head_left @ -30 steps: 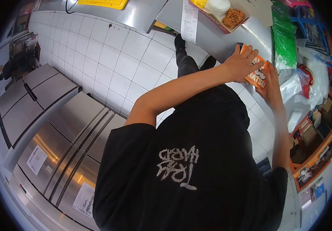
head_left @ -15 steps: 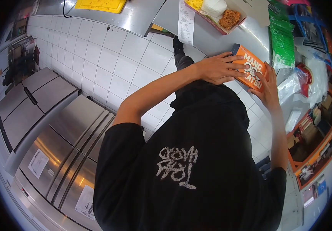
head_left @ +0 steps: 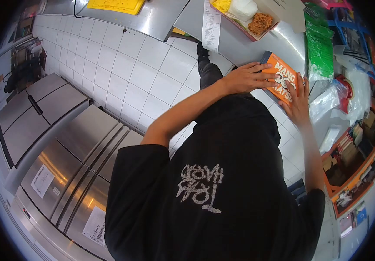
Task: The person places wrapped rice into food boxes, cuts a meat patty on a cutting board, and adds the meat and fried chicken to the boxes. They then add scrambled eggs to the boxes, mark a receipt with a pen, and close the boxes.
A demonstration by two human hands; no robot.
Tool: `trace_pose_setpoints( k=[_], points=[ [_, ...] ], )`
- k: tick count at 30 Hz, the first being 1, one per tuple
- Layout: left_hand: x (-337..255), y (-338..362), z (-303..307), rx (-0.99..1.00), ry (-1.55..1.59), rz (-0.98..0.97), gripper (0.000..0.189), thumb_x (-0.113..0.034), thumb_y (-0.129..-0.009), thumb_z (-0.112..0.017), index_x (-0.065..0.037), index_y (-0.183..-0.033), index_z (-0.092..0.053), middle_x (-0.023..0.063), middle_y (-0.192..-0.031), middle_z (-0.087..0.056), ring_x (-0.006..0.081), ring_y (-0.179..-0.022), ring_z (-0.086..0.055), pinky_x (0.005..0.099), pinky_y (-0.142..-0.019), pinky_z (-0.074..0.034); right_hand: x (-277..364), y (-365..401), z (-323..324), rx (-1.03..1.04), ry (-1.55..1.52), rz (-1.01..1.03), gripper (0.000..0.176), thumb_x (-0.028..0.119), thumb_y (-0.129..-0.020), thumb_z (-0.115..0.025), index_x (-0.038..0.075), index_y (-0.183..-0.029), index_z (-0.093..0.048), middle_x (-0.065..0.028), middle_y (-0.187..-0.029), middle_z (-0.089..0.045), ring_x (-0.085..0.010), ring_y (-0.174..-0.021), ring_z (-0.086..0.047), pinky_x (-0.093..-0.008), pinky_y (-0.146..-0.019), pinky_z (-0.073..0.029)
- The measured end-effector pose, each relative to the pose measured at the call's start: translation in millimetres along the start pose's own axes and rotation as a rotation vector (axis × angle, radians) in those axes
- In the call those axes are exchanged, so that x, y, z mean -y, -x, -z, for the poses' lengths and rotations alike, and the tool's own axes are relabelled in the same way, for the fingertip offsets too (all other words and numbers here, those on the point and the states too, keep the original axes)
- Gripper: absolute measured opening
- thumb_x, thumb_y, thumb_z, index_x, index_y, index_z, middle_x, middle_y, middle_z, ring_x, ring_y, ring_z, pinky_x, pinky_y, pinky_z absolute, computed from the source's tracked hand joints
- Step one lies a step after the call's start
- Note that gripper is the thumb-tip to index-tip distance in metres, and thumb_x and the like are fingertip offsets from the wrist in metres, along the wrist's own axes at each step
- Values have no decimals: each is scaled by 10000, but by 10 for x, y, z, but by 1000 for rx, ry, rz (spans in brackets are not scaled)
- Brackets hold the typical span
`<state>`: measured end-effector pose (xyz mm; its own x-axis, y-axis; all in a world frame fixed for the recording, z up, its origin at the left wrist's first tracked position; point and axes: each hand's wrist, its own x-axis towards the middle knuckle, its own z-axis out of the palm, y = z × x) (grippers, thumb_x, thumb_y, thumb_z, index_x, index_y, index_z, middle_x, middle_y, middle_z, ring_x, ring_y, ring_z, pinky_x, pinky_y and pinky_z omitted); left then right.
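An orange cardboard food box with "MANG" and "KATSU" lettering and a dark side sits closed at the near edge of the steel counter. Across its left part lies my left hand, long fingers stretched over the lid and its edge. On the lower right corner is my right hand, fingers bent over the lid and thumb by the near side. Together they grip the box between them. Beyond it stands an open food box holding white rice, a fried brown piece and something yellow.
A printed receipt hangs over the counter edge. Green plastic packaging and clear plastic bags crowd the right side. A yellow board lies at the far left. Steel fridges stand on my left above white floor tiles.
My right hand has shifted slightly left, its fingers further over the lid's lower right corner. My left hand stays on the box, which has barely moved.
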<state>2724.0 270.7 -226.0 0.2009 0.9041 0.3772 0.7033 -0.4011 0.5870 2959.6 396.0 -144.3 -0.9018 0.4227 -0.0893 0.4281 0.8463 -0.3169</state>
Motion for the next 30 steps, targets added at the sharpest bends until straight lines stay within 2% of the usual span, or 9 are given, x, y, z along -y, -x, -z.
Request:
trace_pose_setpoints(
  k=[6,13,21,22,23,25,26,28,30],
  points=[
    [-135,28,-39,-102,-6,132,463,-281,-826,-692,-324,-1276,-595,-79,-1442,-462,325,-1350,-411,446,-1106,-399,-130,60,199,182,-13,115,621,343,-796,-731,346,-1378,-512,-88,-1602,-163,-495,-1386,-213,-560,-1099,-342],
    [-132,34,-63,-109,29,142,459,-257,-826,-701,-328,-1268,-600,-75,-1429,-475,359,-1339,-418,440,-1093,-419,-8,114,-17,46,178,91,618,430,-833,-660,366,-1415,-463,-58,-1613,-142,-468,-1430,-141,-621,-1112,-265],
    [-174,-395,23,-87,-96,213,426,-216,-879,-662,-288,-1292,-586,-46,-1437,-472,380,-1327,-428,445,-1059,-409,-30,-63,145,38,83,-135,540,309,-905,-644,308,-1420,-480,-65,-1616,-149,-447,-1459,-80,-644,-1109,-203],
    [-209,-436,80,-87,-97,213,426,-216,-879,-662,-288,-1292,-586,-46,-1437,-472,380,-1327,-428,445,-1059,-409,29,-149,245,-113,118,-84,397,260,-928,-623,189,-1315,-571,-132,-1454,-433,-383,-1366,-357,-511,-1053,-356],
    [-271,-460,140,-103,-57,242,406,-213,-880,-665,-252,-1279,-596,-15,-1426,-486,378,-1320,-435,448,-1063,-396,-55,-101,202,-112,117,-83,397,260,-928,-623,189,-1315,-571,-132,-1454,-433,-383,-1366,-357,-511,-1053,-356],
    [-271,-495,288,-113,-17,268,389,-210,-881,-668,-216,-1265,-606,16,-1414,-500,375,-1313,-441,452,-1067,-384,-273,-23,97,-279,-453,-445,265,229,-960,-572,72,-1172,-602,-106,-1045,-615,-238,-1015,-581,-317,-878,-449],
    [-204,-459,406,-219,45,250,370,-190,-865,-676,-183,-1230,-619,51,-1354,-535,372,-1276,-468,463,-1050,-391,-303,-57,44,-283,-454,-454,265,229,-960,-572,72,-1172,-602,-106,-1045,-615,-238,-1015,-581,-317,-878,-449],
    [51,-403,735,-358,121,248,335,-182,-863,-678,-129,-1191,-636,105,-1303,-573,346,-1258,-489,460,-1048,-394,-192,-362,78,-667,-851,-619,230,212,-981,-519,19,-1081,-594,-15,-786,-534,-119,-741,-505,-213,-719,-406],
    [522,-417,1166,-458,221,365,276,-192,-884,-657,-100,-1145,-645,121,-1262,-606,317,-1241,-512,440,-1044,-405,18,-861,326,-701,-802,-648,284,252,-997,-506,2,-1105,-585,-1,-828,-518,-110,-748,-475,-212,-717,-400]
  ],
)
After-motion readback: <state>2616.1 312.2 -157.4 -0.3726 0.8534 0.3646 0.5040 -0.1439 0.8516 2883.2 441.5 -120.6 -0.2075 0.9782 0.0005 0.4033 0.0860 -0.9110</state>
